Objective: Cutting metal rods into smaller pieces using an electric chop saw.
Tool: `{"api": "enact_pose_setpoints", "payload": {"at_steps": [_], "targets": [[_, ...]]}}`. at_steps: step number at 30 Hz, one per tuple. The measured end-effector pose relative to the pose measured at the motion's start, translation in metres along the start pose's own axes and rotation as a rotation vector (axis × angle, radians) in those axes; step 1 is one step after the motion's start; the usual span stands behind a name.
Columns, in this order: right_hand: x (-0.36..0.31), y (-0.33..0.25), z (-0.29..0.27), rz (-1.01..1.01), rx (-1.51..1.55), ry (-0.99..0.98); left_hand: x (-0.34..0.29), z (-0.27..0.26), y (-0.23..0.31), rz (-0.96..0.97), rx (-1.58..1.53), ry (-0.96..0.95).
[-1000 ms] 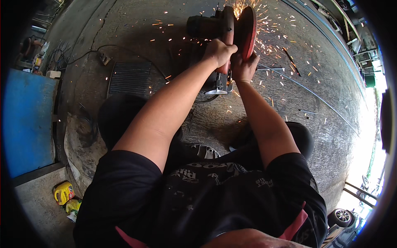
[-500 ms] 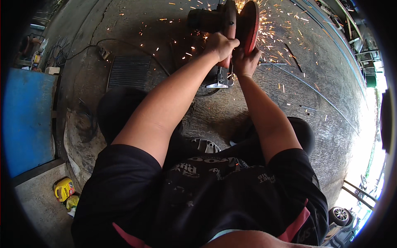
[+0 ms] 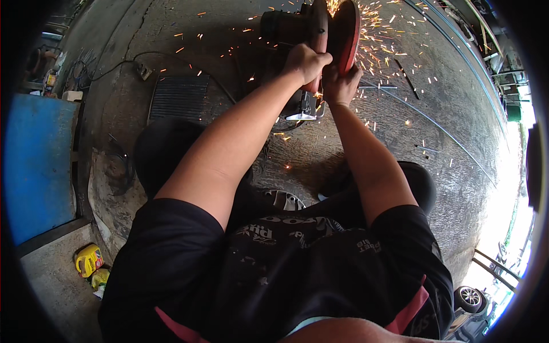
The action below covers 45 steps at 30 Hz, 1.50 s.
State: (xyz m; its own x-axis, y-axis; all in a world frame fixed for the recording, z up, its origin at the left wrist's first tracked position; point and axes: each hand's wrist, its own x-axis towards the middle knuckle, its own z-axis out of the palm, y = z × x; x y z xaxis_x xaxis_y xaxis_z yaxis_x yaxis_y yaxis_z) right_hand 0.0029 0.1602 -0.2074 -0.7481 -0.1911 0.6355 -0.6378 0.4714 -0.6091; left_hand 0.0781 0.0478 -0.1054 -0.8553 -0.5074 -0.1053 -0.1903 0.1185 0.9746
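Note:
At the top of the head view a cut-off saw runs, with a dark motor on its left and a round red guard on its right. Orange sparks spray around it. My left hand is closed round the saw's red arm. Just right of it, my right hand is closed at the guard's lower edge; what its fingers hold is hidden. A metal clamp piece of the saw's base shows below my hands. The spot being cut is out of sight behind the saw.
A ribbed dark plate and a power cord lie on the floor to the left. Long thin rods lie to the right. A blue panel and a yellow jug stand far left. A car wheel shows lower right.
Both hands and the saw stay almost in place. The sparks keep flying in a changed pattern, with a few now falling near the clamp piece below my hands.

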Motion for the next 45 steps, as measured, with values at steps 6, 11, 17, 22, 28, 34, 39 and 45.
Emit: {"api": "enact_pose_setpoints", "payload": {"at_steps": [6,11,17,22,28,34,39,45], "targets": [[-0.001,-0.003,-0.003,0.024,-0.038,-0.02,0.01,0.001,-0.009,0.041,0.144,0.03],[0.0,-0.006,-0.004,0.031,-0.022,-0.027,0.01,-0.001,-0.012,0.045,0.253,0.047],[-0.001,-0.007,-0.005,0.036,0.012,-0.006,0.011,0.002,-0.015,0.102,0.109,0.034],[-0.001,-0.009,-0.005,0.066,0.001,-0.026,0.008,0.0,-0.015,0.074,0.111,-0.001],[0.0,-0.01,-0.006,0.051,0.018,-0.026,0.004,0.001,-0.009,0.065,0.05,0.017],[-0.001,-0.009,-0.007,0.042,0.014,-0.022,0.008,0.001,-0.014,0.11,0.149,0.077],[-0.002,-0.007,-0.005,0.023,0.026,-0.008,0.004,0.003,-0.014,0.091,0.063,0.082],[-0.003,-0.007,-0.005,0.016,0.037,-0.014,0.007,0.001,-0.016,0.117,0.143,0.088]]}}
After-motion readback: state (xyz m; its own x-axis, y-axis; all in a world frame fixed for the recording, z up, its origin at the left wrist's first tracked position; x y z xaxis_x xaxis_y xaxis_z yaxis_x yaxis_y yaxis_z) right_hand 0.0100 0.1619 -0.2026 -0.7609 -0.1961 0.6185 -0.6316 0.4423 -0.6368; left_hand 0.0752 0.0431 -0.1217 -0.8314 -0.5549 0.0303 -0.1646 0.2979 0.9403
